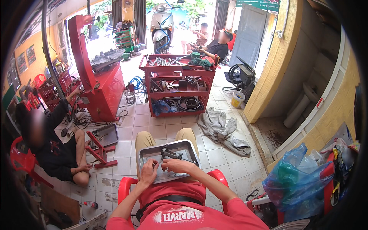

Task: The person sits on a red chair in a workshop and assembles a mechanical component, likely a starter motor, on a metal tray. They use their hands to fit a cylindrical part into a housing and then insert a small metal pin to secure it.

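A metal tray [186, 144] rests across my lap. My left hand [148, 172] is over its left side, fingers bent and pinched together. Close beside it, my right hand [175, 166] reaches in from the right, its fingertips also drawn together. A small pale piece seems to sit at the fingertips, too small to name. Just beyond my right hand lies a dark metal mechanical part [168, 152] with a rod-like end, inside the tray. Smaller bits near my hands in the tray cannot be made out.
A red tool cart [178, 92] with wrenches stands ahead. At left a person [50, 142] sits beside a red machine [101, 99], a red stand [100, 151] and another tray [105, 135]. Grey cloth [220, 128] lies on the tiles. Blue plastic bags [295, 180] are at right.
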Demonstrator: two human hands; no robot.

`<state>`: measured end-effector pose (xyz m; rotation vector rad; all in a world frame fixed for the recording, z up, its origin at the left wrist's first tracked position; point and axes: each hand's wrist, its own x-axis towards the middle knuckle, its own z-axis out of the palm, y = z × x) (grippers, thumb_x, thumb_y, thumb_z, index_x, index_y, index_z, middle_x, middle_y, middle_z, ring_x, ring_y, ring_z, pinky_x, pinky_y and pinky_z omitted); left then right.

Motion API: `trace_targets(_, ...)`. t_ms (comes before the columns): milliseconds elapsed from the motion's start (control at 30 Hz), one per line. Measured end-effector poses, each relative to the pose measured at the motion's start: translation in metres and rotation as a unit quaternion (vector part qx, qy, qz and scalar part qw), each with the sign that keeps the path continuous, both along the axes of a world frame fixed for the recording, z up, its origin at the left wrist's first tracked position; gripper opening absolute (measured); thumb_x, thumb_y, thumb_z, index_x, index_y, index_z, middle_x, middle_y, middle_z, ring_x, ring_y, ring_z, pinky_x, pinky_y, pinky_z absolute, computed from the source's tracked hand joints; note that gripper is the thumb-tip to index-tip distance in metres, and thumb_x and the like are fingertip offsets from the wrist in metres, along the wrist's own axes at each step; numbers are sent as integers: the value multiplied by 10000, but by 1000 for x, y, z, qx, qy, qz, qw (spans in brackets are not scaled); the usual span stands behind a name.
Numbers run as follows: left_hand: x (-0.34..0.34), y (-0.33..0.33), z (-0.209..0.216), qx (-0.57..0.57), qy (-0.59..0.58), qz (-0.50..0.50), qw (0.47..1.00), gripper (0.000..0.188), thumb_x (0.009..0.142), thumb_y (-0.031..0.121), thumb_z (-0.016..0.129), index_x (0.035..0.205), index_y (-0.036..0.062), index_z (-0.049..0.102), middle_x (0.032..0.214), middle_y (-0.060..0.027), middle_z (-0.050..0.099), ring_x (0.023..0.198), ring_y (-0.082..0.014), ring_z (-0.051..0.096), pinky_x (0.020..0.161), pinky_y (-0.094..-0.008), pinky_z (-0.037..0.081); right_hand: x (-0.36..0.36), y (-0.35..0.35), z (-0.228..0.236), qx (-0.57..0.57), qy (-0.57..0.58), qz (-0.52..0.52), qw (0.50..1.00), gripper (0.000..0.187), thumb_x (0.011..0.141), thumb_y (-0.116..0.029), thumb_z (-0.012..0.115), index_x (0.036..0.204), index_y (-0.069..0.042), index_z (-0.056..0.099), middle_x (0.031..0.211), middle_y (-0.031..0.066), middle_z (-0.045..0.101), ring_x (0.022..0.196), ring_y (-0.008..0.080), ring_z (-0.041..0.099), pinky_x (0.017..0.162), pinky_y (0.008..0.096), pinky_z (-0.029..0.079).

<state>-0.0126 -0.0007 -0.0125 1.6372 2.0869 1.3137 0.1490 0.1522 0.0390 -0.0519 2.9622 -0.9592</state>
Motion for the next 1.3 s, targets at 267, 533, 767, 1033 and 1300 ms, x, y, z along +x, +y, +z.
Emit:
trace_targets(267,1,2,4,3,4,-4,1000,137,946,103,675,1022,12,606,968,-172,668,872,-369,656,799,-462,499,2,0,5,3,-11,-8,1000,308,834,142,614,1102,-7,644,1109,156,604,1067,375,655,881,449,537)
trace_targets(533,-3,-9,14,-22,-34,6,999,130,952,119,676,1030,27,627,988,-175,676,906,-383,665,808,-477,505,-9,1,-3,-46,12,-17,999,345,846,123,586,1148,-40,617,1147,144,629,1032,304,722,855,413,571)
trace_targets(767,2,6,-14,31,6,-15,999,171,956,136,663,1077,18,639,1003,-221,679,949,-415,670,830,-481,517,-8,3,-5,-92,199,-168,961,338,853,136,537,1152,10,629,1068,156,641,981,302,718,811,373,600)
trace_targets(1033,1,-6,1,79,-20,-23,996,155,987,134,647,1062,8,597,979,-194,671,933,-408,667,802,-477,524,-23,-19,21,-99,200,-172,960,260,865,70,731,1100,5,642,962,122,650,870,216,733,758,339,556)
trace_targets(1300,-2,-11,6,79,-58,-57,994,139,1000,121,637,1062,4,592,989,-197,653,919,-397,663,792,-456,521,-27,-18,18,-91,222,-161,957,260,854,63,748,1089,15,647,959,119,686,820,209,732,752,327,546)
